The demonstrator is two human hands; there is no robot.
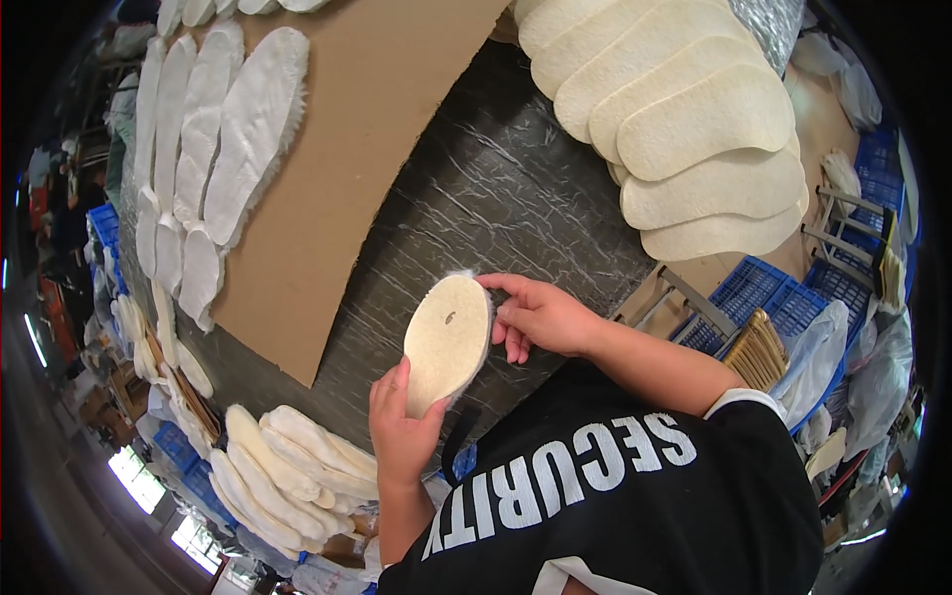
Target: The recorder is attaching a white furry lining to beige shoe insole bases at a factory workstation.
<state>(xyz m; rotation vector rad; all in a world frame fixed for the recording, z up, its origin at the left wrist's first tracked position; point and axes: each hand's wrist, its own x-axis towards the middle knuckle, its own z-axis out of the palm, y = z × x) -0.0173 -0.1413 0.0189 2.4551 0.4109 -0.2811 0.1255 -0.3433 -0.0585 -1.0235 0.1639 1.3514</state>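
A cream, fleece-edged insole (448,332) with a small dark mark is held upright and slightly tilted over the dark table. My left hand (402,421) grips its lower end, thumb on one side and fingers on the other. At its upper right edge, the outstretched index finger of my right hand (540,315) touches the fuzzy rim. The other fingers of that hand are loosely bent beside the insole, with nothing visible in them. The insole's back is hidden.
Brown cardboard (337,129) covers part of the dark table sheet (476,188). White fleece insoles (238,129) lie on it at left. Overlapping cream insoles (709,119) fan out at far right. More insoles (288,466) pile at near left. Blue crates (744,293) stand beyond the right side.
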